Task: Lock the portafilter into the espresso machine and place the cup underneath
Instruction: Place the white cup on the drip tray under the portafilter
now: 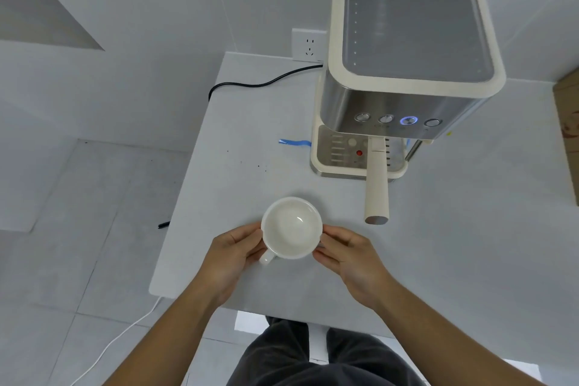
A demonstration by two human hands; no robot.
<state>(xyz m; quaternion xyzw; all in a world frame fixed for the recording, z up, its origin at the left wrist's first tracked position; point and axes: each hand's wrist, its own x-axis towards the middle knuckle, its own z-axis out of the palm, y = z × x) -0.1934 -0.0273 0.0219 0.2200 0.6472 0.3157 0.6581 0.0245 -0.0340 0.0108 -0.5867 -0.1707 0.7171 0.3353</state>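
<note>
A white empty cup [292, 226] is on or just above the grey table [438, 244], its small handle pointing toward me at the lower left. My left hand [233, 255] cups its left side and my right hand [351, 255] its right side. The cream and steel espresso machine [407, 72] stands at the back right. The portafilter sits in the machine's group head, and its cream handle [377, 188] sticks out toward me over the drip tray [338, 155]. The cup is in front of and left of the handle's tip.
A black power cord [260, 84] runs from the machine toward the table's left edge, below a wall socket [309, 45]. Blue tape [296, 143] marks the table beside the drip tray. A cardboard box [568, 131] stands at the right edge. The table's left edge is near the cup.
</note>
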